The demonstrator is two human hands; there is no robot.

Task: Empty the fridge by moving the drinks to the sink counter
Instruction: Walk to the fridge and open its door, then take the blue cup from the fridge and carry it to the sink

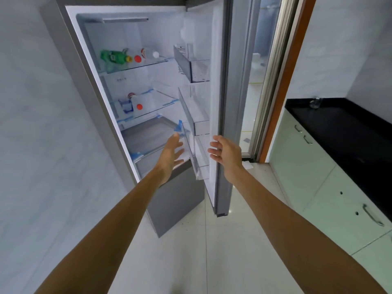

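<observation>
The fridge (89, 85) top is cut off by the upper edge. Bottles on the upper shelf (135, 65) lie blurred — labels unreadable. The table (343, 132) runs off the right edge — no sink shows.

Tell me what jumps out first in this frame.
The open fridge fills the middle, with a green bottle lying on its top shelf and more drinks on the shelf below. Both hands, left and right, reach toward it, open and empty. A black counter runs along the right.
</observation>
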